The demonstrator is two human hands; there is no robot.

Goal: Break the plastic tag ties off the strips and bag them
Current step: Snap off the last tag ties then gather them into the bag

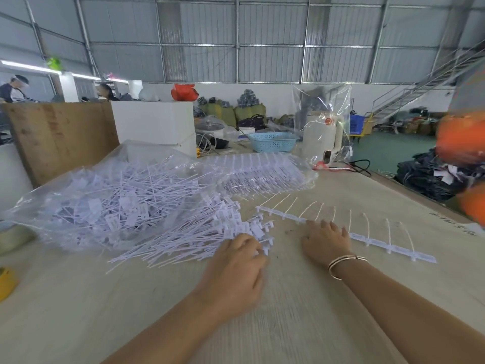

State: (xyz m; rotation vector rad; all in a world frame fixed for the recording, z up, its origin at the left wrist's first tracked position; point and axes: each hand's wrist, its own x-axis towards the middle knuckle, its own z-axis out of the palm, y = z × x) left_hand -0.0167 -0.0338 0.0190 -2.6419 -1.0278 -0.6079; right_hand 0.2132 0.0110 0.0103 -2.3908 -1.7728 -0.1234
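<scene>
the strip (367,240) lies flat on the bench (301,311), its long axis running from about ten o'clock to four o'clock across the right half of the view, with thin ties (367,224) standing off its far edge toward twelve o'clock. the right hand (325,243) rests on the strip partway along it, palm down, fingers straight and spread over the plastic and gripping nothing; part of the strip shows out to the left of the fingers at ten o'clock and a longer part runs out to the right at four o'clock. this hand is plainly the nearer one to the strip. the left hand (236,264) sits well apart from the strip, at nine o'clock from the right hand, its fingers curled down into the near edge of the loose pile (189,232) of broken-off ties; it is blurred, so i cannot tell whether it pinches any. by my judgement the next move turns on the ties pointing away from the body, so they want snapping across the strip's length while the right hand pins it. counted: one strip on the bare bench, with about eleven ties on it; one clear bag (105,200) at ten o'clock, heaped with loose ties too many to count; one stack of whole strips (262,172) at twelve o'clock under clear plastic, number unclear; two hands.
</scene>
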